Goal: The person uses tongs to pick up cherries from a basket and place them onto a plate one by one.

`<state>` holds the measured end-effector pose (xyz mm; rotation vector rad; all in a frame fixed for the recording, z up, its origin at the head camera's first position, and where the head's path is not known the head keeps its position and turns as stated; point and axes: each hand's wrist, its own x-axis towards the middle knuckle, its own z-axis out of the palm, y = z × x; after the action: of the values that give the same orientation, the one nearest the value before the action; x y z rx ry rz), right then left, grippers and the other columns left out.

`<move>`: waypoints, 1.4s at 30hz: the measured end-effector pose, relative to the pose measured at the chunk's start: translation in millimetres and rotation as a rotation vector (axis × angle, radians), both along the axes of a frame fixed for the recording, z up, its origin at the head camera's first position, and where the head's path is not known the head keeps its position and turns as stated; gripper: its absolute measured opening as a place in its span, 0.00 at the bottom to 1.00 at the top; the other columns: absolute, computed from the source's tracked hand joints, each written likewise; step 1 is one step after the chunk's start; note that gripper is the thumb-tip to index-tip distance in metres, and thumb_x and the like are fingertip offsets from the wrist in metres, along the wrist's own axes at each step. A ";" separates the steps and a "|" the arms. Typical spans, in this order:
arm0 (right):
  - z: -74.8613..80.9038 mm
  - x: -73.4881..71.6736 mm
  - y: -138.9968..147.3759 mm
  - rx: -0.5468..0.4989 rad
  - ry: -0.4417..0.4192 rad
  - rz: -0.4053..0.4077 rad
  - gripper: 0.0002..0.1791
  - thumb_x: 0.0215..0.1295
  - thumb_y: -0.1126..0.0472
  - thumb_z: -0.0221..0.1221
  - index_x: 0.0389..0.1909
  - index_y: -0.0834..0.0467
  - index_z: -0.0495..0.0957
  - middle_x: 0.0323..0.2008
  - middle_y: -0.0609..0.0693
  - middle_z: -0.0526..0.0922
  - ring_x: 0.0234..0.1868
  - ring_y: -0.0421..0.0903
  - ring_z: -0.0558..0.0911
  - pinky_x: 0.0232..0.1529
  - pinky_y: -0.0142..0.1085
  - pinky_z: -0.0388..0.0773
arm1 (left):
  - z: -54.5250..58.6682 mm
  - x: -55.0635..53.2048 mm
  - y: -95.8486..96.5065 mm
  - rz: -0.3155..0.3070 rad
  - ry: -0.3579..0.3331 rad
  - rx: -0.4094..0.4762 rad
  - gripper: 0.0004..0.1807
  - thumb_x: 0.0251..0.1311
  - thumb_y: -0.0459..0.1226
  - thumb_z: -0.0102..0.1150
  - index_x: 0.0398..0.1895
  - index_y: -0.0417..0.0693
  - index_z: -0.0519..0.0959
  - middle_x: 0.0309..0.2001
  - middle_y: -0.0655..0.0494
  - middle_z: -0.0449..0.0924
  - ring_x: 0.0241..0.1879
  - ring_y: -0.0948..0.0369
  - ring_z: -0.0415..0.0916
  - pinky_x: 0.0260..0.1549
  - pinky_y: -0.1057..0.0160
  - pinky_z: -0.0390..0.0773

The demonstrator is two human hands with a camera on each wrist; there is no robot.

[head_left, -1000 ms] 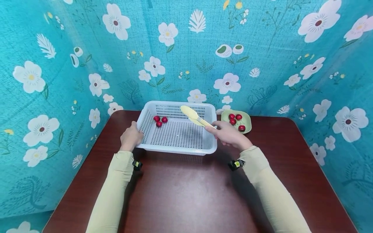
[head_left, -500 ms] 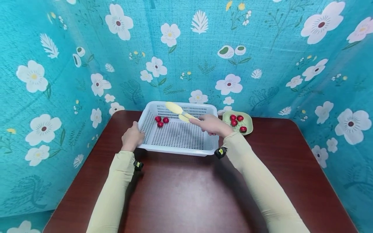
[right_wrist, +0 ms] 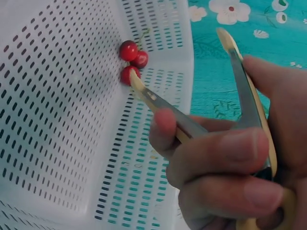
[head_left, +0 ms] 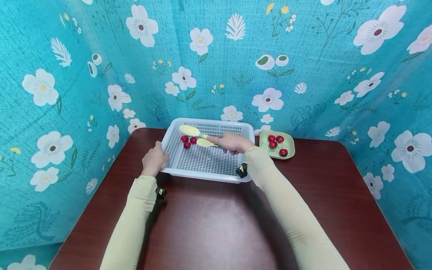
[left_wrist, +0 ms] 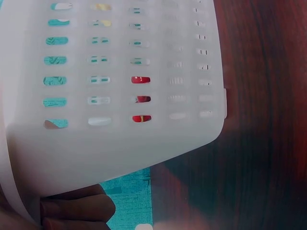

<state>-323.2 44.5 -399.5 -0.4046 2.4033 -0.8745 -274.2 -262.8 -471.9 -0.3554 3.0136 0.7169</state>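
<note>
My left hand (head_left: pixel 155 159) grips the left rim of a white perforated plastic basket (head_left: pixel 202 172); its curled fingers (left_wrist: pixel 81 211) show beneath the rim in the left wrist view. Over the basket, my right hand (head_left: pixel 234 142) holds pale yellow tongs (head_left: pixel 190 130), whose arms stand apart with nothing between them. Inside the basket's left end lie three red cherries (right_wrist: pixel 128 51), grouped together. In the right wrist view one tong tip overlaps the lowest cherry; whether it touches cannot be told.
Right of the basket stands a small pale green dish (head_left: pixel 289 144) with several cherries (head_left: pixel 272 144) in it. Both rest on a dark brown table (head_left: pixel 209 221). A blue floral curtain (head_left: pixel 216 60) hangs behind and at the sides.
My right hand has carried the tongs left from the basket's right side toward the three cherries, and the tongs' arms have spread apart. My left hand keeps its grip on the rim.
</note>
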 end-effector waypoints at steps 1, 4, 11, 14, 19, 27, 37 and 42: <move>-1.8 -1.4 -0.9 0.013 -0.006 0.008 0.36 0.70 0.24 0.48 0.44 0.54 0.78 0.27 0.55 0.75 0.14 0.42 0.61 0.19 0.35 0.64 | -0.2 0.0 0.1 0.000 -0.003 0.002 0.27 0.71 0.41 0.55 0.66 0.36 0.63 0.46 0.34 0.81 0.40 0.42 0.83 0.40 0.42 0.79; -8.3 -5.4 -3.1 0.025 -0.041 0.016 0.36 0.68 0.24 0.50 0.43 0.54 0.81 0.25 0.54 0.76 0.13 0.41 0.62 0.19 0.35 0.66 | -1.4 -0.3 -0.3 -0.002 -0.010 0.001 0.27 0.71 0.41 0.55 0.66 0.37 0.62 0.46 0.35 0.81 0.39 0.43 0.83 0.39 0.43 0.80; -23.4 -17.0 -9.9 0.019 -0.113 0.012 0.45 0.63 0.20 0.52 0.59 0.56 0.80 0.25 0.50 0.77 0.14 0.41 0.62 0.23 0.37 0.67 | -0.6 0.3 -0.2 0.002 -0.005 -0.010 0.26 0.71 0.40 0.55 0.65 0.37 0.63 0.47 0.34 0.81 0.40 0.43 0.83 0.40 0.43 0.79; -24.7 -17.7 -11.2 0.034 -0.115 -0.003 0.44 0.65 0.22 0.53 0.63 0.56 0.77 0.28 0.53 0.79 0.15 0.41 0.63 0.23 0.36 0.66 | -1.1 0.2 4.1 0.000 -0.005 0.002 0.27 0.71 0.40 0.56 0.67 0.38 0.62 0.49 0.34 0.81 0.40 0.44 0.83 0.40 0.44 0.80; -27.7 -15.5 -19.0 0.032 -0.094 -0.016 0.41 0.67 0.26 0.54 0.64 0.56 0.78 0.28 0.53 0.78 0.16 0.41 0.65 0.22 0.36 0.66 | 0.1 2.6 5.4 0.007 0.006 0.009 0.28 0.71 0.40 0.57 0.68 0.38 0.62 0.49 0.35 0.82 0.39 0.44 0.84 0.39 0.44 0.81; -36.2 -15.0 -29.3 0.008 -0.060 -0.012 0.36 0.71 0.33 0.57 0.65 0.57 0.77 0.44 0.60 0.82 0.22 0.44 0.74 0.27 0.37 0.77 | 1.0 3.3 1.9 0.013 0.004 0.000 0.29 0.71 0.40 0.57 0.69 0.38 0.62 0.49 0.35 0.82 0.39 0.45 0.84 0.39 0.45 0.80; -41.2 -18.8 -35.7 0.076 -0.040 -0.132 0.28 0.68 0.41 0.65 0.61 0.53 0.78 0.40 0.57 0.81 0.19 0.44 0.72 0.21 0.36 0.72 | -1.0 2.2 2.8 0.019 0.012 -0.008 0.30 0.70 0.40 0.58 0.69 0.38 0.62 0.49 0.36 0.82 0.40 0.45 0.83 0.41 0.44 0.80; -41.3 -20.1 -38.3 0.087 -0.026 -0.166 0.25 0.67 0.42 0.67 0.59 0.52 0.79 0.43 0.58 0.82 0.22 0.45 0.72 0.22 0.36 0.72 | -1.0 2.5 2.0 0.024 0.010 -0.010 0.31 0.69 0.40 0.59 0.70 0.39 0.62 0.49 0.35 0.82 0.40 0.45 0.83 0.41 0.44 0.80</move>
<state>-343.4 6.2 -440.9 -0.1610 2.4669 -0.8360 -271.7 -260.7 -472.9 -0.3898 3.0283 0.7073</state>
